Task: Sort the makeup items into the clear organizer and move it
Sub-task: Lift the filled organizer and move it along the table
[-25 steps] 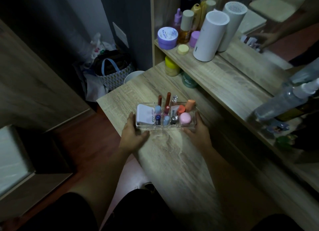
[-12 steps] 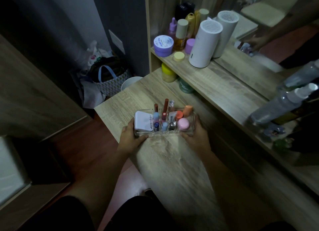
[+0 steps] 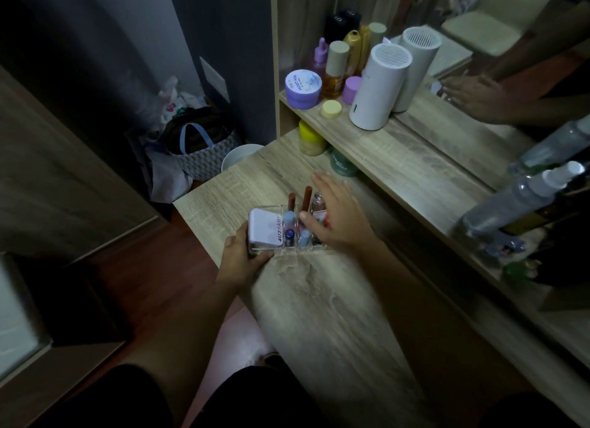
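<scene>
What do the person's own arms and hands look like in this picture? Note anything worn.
Both forearms are bare, with no sleeves in view. The left hand and right hand wear no gloves; no rings, watch or bracelets show. Dim light may hide small details.

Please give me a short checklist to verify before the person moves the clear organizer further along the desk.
1. Left hand grips the clear organizer at its left end: ok.
2. Right hand grips it: not ok, open above the right compartments.
3. Items sit inside the compartments: ok where visible; right side hidden.
4. White compact seated: ok.
5. Tall lip tubes upright: ok.
6. Desk ahead free: ok.
</scene>
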Available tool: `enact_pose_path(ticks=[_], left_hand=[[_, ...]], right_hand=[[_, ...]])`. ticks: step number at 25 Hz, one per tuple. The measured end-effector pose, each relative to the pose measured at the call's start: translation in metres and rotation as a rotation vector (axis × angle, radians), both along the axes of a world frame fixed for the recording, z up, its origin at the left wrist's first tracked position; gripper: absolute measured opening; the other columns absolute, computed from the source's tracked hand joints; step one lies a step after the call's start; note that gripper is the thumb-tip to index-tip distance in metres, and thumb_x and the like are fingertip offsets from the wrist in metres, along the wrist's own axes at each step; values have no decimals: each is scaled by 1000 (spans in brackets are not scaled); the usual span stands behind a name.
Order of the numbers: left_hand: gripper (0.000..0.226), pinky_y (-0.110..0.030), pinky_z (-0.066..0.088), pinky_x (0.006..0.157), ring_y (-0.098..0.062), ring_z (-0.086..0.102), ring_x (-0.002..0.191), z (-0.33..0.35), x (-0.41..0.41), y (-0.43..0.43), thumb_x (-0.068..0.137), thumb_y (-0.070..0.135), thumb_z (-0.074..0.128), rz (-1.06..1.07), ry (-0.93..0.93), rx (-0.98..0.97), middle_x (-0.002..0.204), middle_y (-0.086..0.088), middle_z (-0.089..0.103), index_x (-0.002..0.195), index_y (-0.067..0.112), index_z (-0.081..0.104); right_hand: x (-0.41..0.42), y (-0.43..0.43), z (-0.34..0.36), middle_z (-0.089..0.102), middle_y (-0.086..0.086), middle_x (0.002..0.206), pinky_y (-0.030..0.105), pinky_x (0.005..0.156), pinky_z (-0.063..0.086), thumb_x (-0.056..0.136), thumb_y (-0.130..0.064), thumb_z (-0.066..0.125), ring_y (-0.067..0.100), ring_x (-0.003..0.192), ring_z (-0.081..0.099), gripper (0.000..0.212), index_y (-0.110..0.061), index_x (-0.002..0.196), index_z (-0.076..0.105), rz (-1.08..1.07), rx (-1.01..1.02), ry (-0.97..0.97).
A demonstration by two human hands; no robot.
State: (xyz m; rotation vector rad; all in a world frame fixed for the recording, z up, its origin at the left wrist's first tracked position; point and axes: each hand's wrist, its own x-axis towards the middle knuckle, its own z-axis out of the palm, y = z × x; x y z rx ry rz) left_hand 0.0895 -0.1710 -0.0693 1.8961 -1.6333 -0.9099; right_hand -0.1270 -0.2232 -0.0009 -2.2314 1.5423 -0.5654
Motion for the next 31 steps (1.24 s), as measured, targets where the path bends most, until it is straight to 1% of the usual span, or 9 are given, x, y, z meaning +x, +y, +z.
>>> enact_pose_path(ticks=[3,6,13,19,23,26,28,30,31], left_hand=[[84,-38,43,97,-33,49,118,0,0,0,76,29,78,-5,-4,5,131,-14,57,144,10,34],[83,-36,41,96,-32,48,117,-1,1,0,75,30,78,-2,14,11,130,-13,58,143,12,34],[81,-37,41,97,-33,50,117,-1,2,0,75,27,78,-4,23,5,129,-13,59,142,12,36],[80,-36,42,96,-33,51,116,-1,0,-1,74,25,79,0,28,-9,128,-14,60,142,12,38],[80,-36,42,94,-33,51,115,-2,0,0,74,26,79,3,16,-19,128,-14,60,141,11,38],[81,-36,43,93,-33,50,115,-3,0,0,74,28,79,10,22,-13,127,-14,60,141,12,37],[82,-38,43,95,-33,49,116,-4,0,0,74,29,79,11,19,-3,129,-13,59,142,12,36],[83,-39,42,96,-33,49,117,-4,1,0,74,29,79,4,17,-2,130,-13,58,142,11,35],[85,-39,42,96,-34,48,119,-4,1,-1,74,30,80,3,18,-1,131,-13,57,143,11,34]], right_hand=[[1,-12,2,29,5,156,45,116,8,86,-63,37,21,145,21,71,-18,141,35,39,-21,156],[2,-13,1,29,5,156,47,117,5,85,-66,35,21,146,18,72,-19,139,39,72,-14,208],[1,-1,-2,34,3,153,51,116,9,82,-64,43,22,144,24,69,-22,137,43,64,-3,121],[2,1,1,33,3,154,50,118,12,79,-65,49,19,144,24,78,-20,142,34,39,3,69],[-7,20,-4,30,9,154,45,114,21,69,-60,66,16,140,22,98,-21,146,19,-226,78,-198],[-17,52,-18,44,16,139,55,105,39,61,-52,77,31,129,41,100,-12,140,32,-418,19,-276],[-20,75,-30,48,4,134,49,104,40,61,-45,83,25,123,43,94,-23,138,35,-483,35,-286],[-18,88,-34,45,-22,126,38,103,35,70,-46,79,12,118,41,79,-55,129,28,-562,159,-352],[-18,88,-36,46,-22,124,35,101,33,75,-48,74,9,117,41,69,-60,124,27,-591,221,-378]])
